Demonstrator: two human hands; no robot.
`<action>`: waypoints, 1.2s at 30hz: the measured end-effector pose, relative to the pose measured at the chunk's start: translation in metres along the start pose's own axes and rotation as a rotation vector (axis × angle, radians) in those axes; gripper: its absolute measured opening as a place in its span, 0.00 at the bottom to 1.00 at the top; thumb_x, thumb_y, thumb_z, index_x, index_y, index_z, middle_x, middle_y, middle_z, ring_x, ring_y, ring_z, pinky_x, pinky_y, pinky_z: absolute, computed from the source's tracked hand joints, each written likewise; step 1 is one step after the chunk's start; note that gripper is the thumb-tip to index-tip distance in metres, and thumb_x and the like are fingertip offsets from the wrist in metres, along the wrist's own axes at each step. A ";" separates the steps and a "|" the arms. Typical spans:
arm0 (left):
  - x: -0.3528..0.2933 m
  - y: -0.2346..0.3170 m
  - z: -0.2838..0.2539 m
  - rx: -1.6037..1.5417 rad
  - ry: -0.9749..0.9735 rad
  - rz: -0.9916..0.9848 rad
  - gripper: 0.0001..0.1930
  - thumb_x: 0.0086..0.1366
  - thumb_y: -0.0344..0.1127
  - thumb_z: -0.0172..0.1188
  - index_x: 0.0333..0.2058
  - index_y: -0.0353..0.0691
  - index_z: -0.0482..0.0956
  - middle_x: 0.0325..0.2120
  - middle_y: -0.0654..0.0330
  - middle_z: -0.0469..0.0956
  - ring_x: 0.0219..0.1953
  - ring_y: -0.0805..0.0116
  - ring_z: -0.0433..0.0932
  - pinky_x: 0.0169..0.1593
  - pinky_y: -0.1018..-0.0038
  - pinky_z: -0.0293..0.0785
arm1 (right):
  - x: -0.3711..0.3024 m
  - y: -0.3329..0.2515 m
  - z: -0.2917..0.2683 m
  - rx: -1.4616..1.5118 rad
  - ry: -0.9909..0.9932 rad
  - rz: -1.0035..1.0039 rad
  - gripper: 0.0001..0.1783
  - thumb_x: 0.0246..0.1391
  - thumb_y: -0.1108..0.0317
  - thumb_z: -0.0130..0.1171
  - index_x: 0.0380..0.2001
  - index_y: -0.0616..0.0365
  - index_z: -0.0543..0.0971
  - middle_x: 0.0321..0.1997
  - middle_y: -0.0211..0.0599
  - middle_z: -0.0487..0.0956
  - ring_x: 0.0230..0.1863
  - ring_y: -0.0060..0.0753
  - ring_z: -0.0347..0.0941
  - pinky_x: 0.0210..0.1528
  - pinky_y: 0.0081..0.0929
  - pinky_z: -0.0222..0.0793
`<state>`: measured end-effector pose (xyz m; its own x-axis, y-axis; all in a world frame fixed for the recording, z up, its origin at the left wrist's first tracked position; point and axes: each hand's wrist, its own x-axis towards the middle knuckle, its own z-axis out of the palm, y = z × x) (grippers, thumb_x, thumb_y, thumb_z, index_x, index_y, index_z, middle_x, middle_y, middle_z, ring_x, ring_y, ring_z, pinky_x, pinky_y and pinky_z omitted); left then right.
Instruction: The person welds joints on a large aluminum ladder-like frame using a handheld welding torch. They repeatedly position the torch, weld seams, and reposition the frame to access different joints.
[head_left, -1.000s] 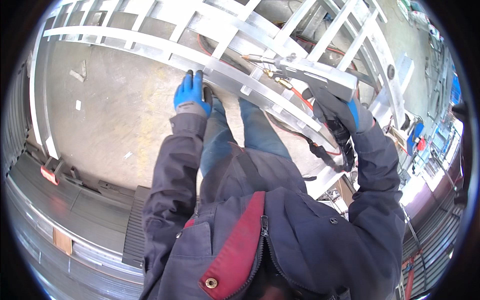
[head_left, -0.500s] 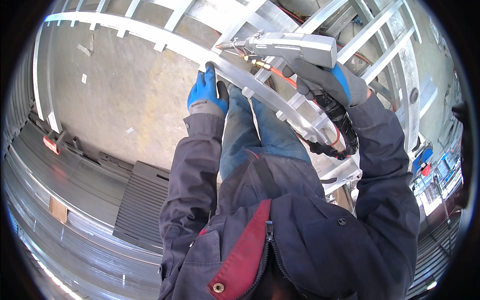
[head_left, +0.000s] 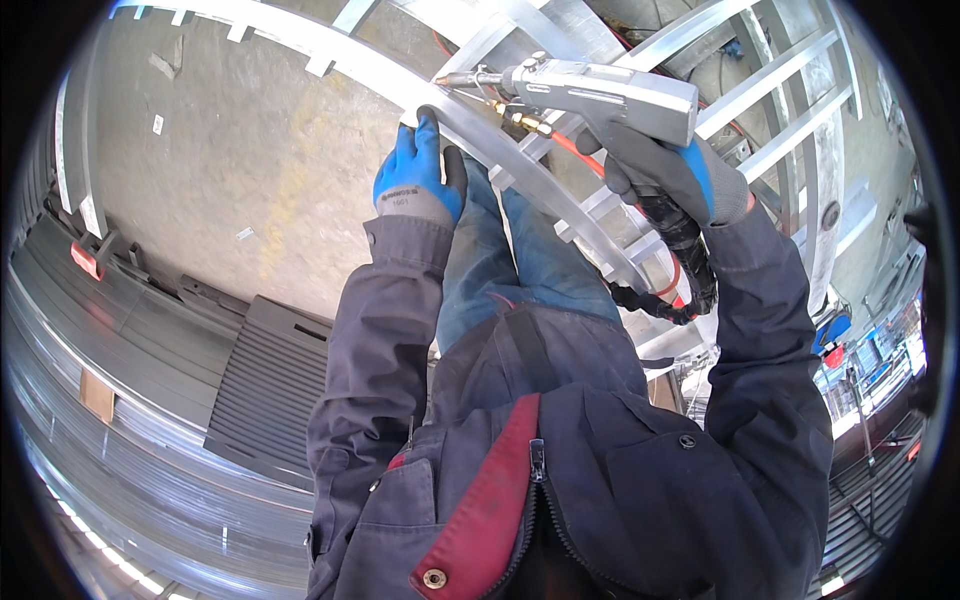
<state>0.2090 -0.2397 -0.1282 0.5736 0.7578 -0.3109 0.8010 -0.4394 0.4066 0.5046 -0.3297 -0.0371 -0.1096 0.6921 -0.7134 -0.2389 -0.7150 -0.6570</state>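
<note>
My right hand, in a grey and blue work glove, is wrapped round the handle of a grey welding gun. Its copper-coloured nozzle points left and sits close over a silver metal rail; whether it touches, I cannot tell. My left hand, gloved alike, has its fingertips at the rail's near edge, just below the nozzle. Those fingers close on a short metal tab and mostly hide it, while the thumb stands apart. A black-wrapped cable and an orange hose run from the gun.
Crossbars of the metal framework spread beyond the rail at the right. Concrete floor lies to the left. Long metal profiles and a ribbed dark panel are stacked at the lower left. A blue and red object stands far right.
The whole view has shifted slightly. The welding gun appears a little higher and farther right, its nozzle still near the same stretch of rail. My left hand keeps its place at the edge.
</note>
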 end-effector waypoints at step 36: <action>0.003 0.004 -0.002 0.027 -0.049 -0.061 0.30 0.72 0.42 0.58 0.69 0.38 0.69 0.59 0.36 0.77 0.50 0.37 0.84 0.52 0.52 0.81 | 0.010 0.009 -0.010 -0.055 -0.049 0.009 0.20 0.72 0.53 0.59 0.49 0.61 0.82 0.25 0.31 0.76 0.24 0.20 0.71 0.25 0.22 0.68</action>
<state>0.2135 -0.2379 -0.1264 0.5305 0.7596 -0.3762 0.8387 -0.4061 0.3628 0.5113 -0.3308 -0.0526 -0.1592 0.6888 -0.7072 -0.1848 -0.7245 -0.6641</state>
